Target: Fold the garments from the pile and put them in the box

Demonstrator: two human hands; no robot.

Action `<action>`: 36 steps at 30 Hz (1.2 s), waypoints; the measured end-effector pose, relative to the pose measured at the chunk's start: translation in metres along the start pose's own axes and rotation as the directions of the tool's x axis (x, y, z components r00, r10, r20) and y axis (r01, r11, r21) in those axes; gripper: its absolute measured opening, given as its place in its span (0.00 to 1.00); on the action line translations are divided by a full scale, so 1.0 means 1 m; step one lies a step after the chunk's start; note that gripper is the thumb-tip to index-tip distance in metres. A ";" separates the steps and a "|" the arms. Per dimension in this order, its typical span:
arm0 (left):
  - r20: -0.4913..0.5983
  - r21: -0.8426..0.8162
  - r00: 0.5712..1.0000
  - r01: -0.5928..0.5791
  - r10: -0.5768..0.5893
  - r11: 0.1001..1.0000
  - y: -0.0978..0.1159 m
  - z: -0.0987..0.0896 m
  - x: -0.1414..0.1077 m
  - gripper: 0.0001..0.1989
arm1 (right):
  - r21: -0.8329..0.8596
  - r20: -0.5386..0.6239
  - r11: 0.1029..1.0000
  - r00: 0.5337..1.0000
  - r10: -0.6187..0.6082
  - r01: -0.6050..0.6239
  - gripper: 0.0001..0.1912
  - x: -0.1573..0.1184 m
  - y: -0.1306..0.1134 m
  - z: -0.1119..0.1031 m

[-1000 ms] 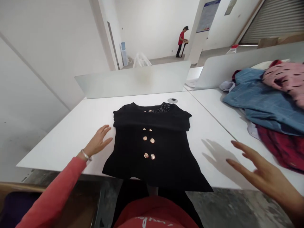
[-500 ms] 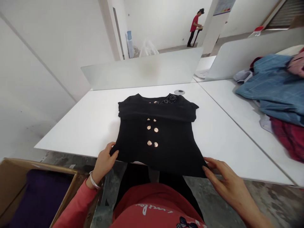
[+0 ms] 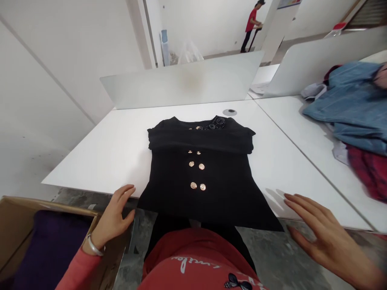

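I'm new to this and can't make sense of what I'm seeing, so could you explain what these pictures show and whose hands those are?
There is no machine here. One camera, worn on a person's head, looks forward and down, so the left hand and right hand are the wearer's own. A black top with gold-coloured buttons lies spread on a white table, its hem over the near edge. Both hands are open and hold nothing; each is near a bottom corner of the top. Farther right lies a heap of clothes, and at lower left is a cardboard box with purple cloth inside.
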State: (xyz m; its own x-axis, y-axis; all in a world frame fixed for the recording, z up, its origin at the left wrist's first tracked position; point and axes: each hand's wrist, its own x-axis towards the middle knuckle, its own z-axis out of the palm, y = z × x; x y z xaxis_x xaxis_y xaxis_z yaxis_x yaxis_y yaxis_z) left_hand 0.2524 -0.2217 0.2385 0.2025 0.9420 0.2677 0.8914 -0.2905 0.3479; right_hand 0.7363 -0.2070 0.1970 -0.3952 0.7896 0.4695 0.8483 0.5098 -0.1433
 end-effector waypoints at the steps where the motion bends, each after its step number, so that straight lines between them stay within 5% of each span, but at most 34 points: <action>1: 0.025 0.109 0.994 -0.107 0.105 0.988 -0.002 -0.001 0.001 0.25 | -0.029 0.050 0.998 0.997 -0.054 0.055 0.27 0.001 0.002 0.003; 6: 0.215 0.391 0.925 -0.376 0.313 0.840 0.002 0.005 0.024 0.32 | -0.037 0.144 0.983 0.974 -0.174 0.181 0.37 0.014 0.002 0.017; 13: 0.341 0.386 0.868 -0.480 0.361 0.788 0.009 0.009 0.039 0.33 | 0.080 0.204 0.980 0.960 -0.193 0.180 0.38 0.024 -0.005 0.019; 20: 0.250 0.130 0.890 -0.421 0.381 0.898 0.006 0.001 0.028 0.37 | 0.264 0.209 0.961 0.968 -0.136 0.078 0.36 0.018 -0.001 0.011; 28: 0.186 -0.310 0.929 -0.255 0.321 0.916 0.038 -0.043 0.039 0.19 | 0.361 0.121 0.918 0.967 -0.223 0.166 0.20 0.039 0.004 -0.047; 32: 0.150 -0.473 0.969 -0.102 0.194 0.875 0.055 -0.063 0.052 0.14 | 0.448 0.141 0.894 0.986 -0.091 0.018 0.21 0.051 0.016 -0.064; 36: 0.038 -0.504 0.999 0.025 -0.006 0.863 0.063 -0.070 0.070 0.14 | 0.527 0.240 0.808 0.958 0.155 -0.262 0.26 0.087 0.015 -0.077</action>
State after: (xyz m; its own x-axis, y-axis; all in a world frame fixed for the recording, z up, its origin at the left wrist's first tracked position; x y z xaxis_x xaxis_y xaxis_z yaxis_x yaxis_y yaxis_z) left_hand 0.2940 -0.1855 0.3420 0.2121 0.9495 0.2312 0.5702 -0.3123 0.7598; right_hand 0.7416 -0.1572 0.3023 -0.3319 0.9175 0.2191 0.6035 0.3850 -0.6982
